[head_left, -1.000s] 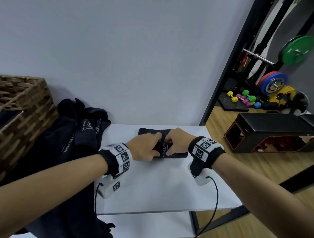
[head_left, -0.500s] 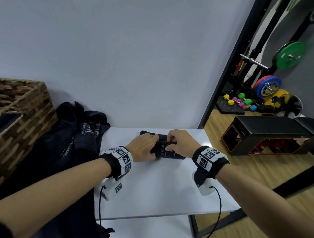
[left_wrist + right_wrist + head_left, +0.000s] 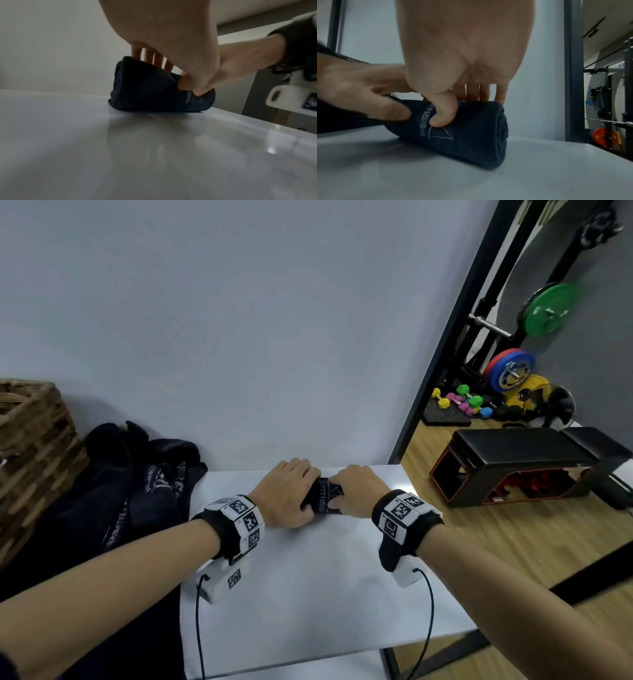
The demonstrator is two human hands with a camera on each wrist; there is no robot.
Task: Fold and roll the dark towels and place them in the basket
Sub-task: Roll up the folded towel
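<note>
A dark towel (image 3: 323, 498) with grey lettering lies rolled into a tight cylinder on the white table (image 3: 308, 594), near its far edge. My left hand (image 3: 287, 498) grips the roll's left half, fingers over the top and thumb against the near side. My right hand (image 3: 356, 494) grips the right half the same way. In the left wrist view the roll (image 3: 150, 92) sits under my fingers (image 3: 154, 59). The right wrist view shows the roll (image 3: 467, 132) with its spiral end facing right and my thumb pressed into it. A wicker basket (image 3: 30, 453) stands at the far left.
A heap of loose dark towels (image 3: 113, 494) lies between the basket and the table's left edge and hangs down over it. A wall runs close behind the table. To the right, on the wooden floor, are a black bench (image 3: 527, 463) and a weight rack (image 3: 513, 347).
Both hands rolled the towel away from me toward the wall. The flat strip that lay ahead of the roll is now wound in.
</note>
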